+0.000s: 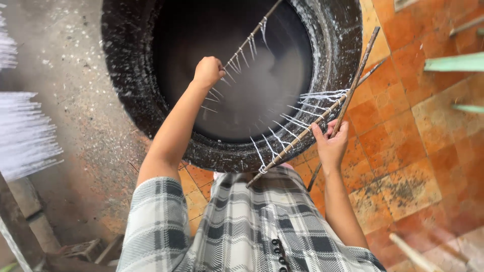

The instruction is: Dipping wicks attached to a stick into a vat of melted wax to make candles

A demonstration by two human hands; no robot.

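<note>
Where the grey ground meets the orange tiles [403, 151], a large black vat [131, 100] is seen from above, its rim spattered with white and its inside filled with a pale liquid [262, 95]. At the left edge, rows of white strands [25, 136] are seen hanging from a rack.

Over the vat, one stick [252, 36] with white wicks [237, 63] dangling from it is held by the left hand [207, 72], which is closed in a fist around its near end; the stick slants up and away across the opening. Two more sticks [322, 117], crossed and also strung with wicks, are held by the right hand [330, 146] near the vat's right rim, the fingers being wrapped about them where they cross. Their lower ends reach back toward the checked shirt [242, 226].

The dipping step is judged to be in hand: the left stick's wicks hang above the liquid, apparently not yet in it, though blur makes this hard to tell. For the next move, a level lowering of that stick would be called for, so that all wicks are wetted evenly, while the right pair is kept clear of the rim.
</note>
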